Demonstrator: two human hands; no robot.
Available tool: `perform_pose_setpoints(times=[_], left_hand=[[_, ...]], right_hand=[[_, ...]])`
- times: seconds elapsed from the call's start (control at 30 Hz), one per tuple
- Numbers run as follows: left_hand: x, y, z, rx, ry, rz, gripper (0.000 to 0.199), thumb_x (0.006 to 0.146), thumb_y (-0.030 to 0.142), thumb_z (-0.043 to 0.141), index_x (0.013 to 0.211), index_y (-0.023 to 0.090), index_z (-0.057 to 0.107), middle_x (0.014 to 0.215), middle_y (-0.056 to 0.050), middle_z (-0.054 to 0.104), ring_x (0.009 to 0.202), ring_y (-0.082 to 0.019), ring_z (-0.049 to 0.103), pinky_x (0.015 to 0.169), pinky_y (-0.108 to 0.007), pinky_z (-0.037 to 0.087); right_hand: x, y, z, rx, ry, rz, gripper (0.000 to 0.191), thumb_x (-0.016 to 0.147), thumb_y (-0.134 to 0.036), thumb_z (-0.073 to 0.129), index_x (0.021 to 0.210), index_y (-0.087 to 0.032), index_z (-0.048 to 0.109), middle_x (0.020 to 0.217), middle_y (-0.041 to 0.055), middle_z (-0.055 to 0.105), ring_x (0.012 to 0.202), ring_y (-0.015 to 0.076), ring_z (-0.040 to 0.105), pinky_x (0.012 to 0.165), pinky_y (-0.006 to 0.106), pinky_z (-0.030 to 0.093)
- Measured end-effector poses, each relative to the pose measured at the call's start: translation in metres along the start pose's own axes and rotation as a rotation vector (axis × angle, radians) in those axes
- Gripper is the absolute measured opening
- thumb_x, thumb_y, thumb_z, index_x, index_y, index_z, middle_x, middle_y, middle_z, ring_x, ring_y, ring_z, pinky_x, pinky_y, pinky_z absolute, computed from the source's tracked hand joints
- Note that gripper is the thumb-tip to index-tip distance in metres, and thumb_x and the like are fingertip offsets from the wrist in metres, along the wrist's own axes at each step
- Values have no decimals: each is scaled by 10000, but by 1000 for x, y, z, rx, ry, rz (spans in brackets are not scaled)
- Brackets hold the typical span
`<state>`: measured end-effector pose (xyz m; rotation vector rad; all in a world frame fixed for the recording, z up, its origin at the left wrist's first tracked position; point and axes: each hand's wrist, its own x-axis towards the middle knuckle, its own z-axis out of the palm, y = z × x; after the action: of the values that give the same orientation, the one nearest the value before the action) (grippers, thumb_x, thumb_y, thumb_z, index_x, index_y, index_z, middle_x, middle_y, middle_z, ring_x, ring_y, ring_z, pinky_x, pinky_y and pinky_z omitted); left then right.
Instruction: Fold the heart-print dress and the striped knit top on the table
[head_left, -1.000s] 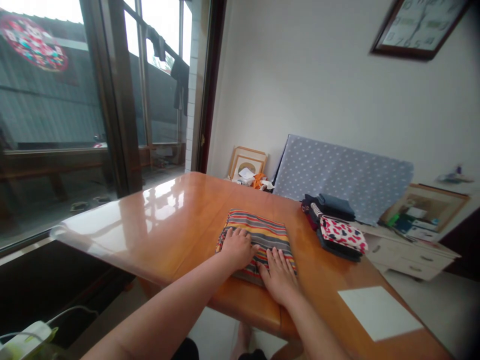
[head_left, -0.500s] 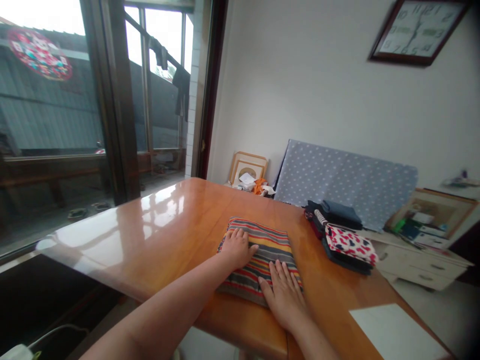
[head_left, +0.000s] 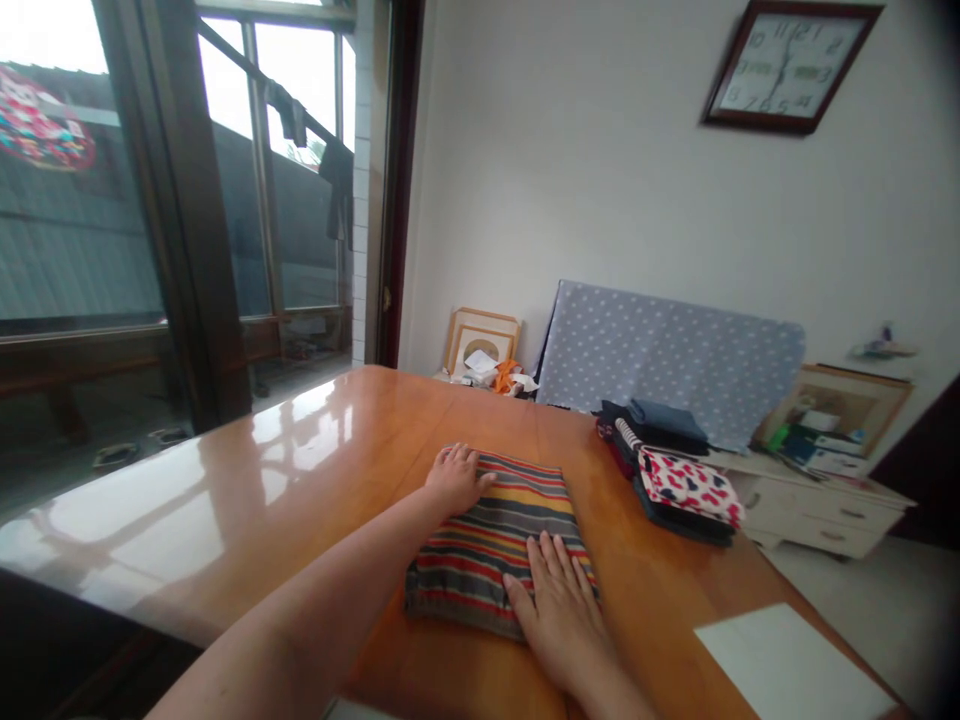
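A folded striped garment, in grey, red and yellow, lies flat on the wooden table. Whether it is a shirt or trousers, I cannot make out. My left hand rests on its far left corner, fingers over the edge and thumb spread to the right. Flat on the near right part lies my right hand, palm down with its fingers apart.
Stacks of folded clothes stand at the table's right, a heart-patterned piece on the nearer one. A white sheet lies at the near right. Behind are a polka-dot cover and a white drawer cabinet.
My left hand has slid to the garment's far left corner, uncovering more of the stripes. My right hand stays flat on the near right side. The camera view has turned slightly right.
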<state>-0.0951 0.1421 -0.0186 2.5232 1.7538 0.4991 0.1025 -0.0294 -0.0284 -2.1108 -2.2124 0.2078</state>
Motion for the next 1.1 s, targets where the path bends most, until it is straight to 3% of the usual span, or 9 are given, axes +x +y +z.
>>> perform_pose_setpoints(times=[0.13, 0.23, 0.3, 0.47, 0.6, 0.73, 0.87, 1.0, 1.1], left_hand=[[12, -13, 8, -10, -126, 15, 849, 940, 768, 237, 1569, 208, 347, 1674, -133, 260, 1555, -316, 177, 1228, -533, 169], [15, -19, 11, 2, -211, -11, 852, 915, 798, 274, 1562, 249, 359, 1664, -125, 290, 1551, -325, 190, 1218, -574, 167], [20, -15, 8, 32, -201, -5, 853, 913, 801, 273, 1544, 240, 394, 1649, -136, 322, 1543, -343, 208, 1208, -615, 157], [36, 14, 5, 58, -87, 164, 813, 956, 751, 179, 1552, 242, 394, 1672, -104, 279, 1561, -311, 157, 1221, -607, 142], [40, 31, 17, 30, -178, 255, 790, 957, 754, 157, 1570, 300, 364, 1677, -59, 277, 1562, -297, 163, 1222, -583, 171], [40, 29, 25, 45, -259, 237, 800, 950, 767, 169, 1575, 306, 359, 1679, -64, 270, 1560, -313, 163, 1219, -593, 167], [49, 35, 21, 83, -241, 277, 781, 954, 757, 205, 1552, 295, 403, 1663, -85, 308, 1549, -333, 193, 1207, -631, 158], [63, 64, 24, 37, -165, 396, 691, 999, 675, 190, 1564, 319, 370, 1670, -46, 296, 1562, -271, 170, 1230, -581, 138], [70, 85, 35, 4, -204, 474, 674, 1015, 638, 174, 1589, 317, 318, 1683, -31, 258, 1567, -245, 157, 1234, -543, 159]], right_hand=[[-1, -2, -4, 18, 3, 2, 839, 976, -677, 210, 1604, -127, 290, 1680, 84, 170, 1572, 269, 90, 1268, 483, 103], [-2, -3, -6, 33, 13, -8, 819, 986, -652, 218, 1603, -117, 286, 1677, 92, 173, 1572, 266, 87, 1270, 484, 89], [-3, -3, -7, 47, 20, -12, 810, 990, -641, 230, 1602, -113, 287, 1676, 95, 170, 1572, 271, 83, 1271, 487, 83], [-4, -3, -8, 89, 26, -2, 807, 989, -649, 251, 1600, -124, 294, 1678, 84, 148, 1572, 280, 79, 1271, 494, 80], [-2, -1, -7, 118, 27, -3, 796, 992, -644, 263, 1605, -137, 284, 1681, 80, 140, 1573, 272, 73, 1272, 487, 65], [0, 0, -5, 155, 27, 7, 789, 993, -647, 268, 1609, -154, 278, 1684, 75, 138, 1574, 267, 62, 1274, 483, 52], [0, 2, -2, 193, 51, 0, 803, 984, -660, 298, 1605, -150, 290, 1684, 82, 144, 1574, 279, 59, 1274, 486, 41], [-1, 3, -3, 232, 78, -10, 795, 979, -653, 333, 1603, -160, 305, 1681, 81, 164, 1572, 288, 75, 1276, 493, 44], [-2, 3, -4, 260, 91, -11, 794, 974, -651, 356, 1602, -168, 311, 1681, 80, 169, 1571, 294, 75, 1276, 505, 54]])
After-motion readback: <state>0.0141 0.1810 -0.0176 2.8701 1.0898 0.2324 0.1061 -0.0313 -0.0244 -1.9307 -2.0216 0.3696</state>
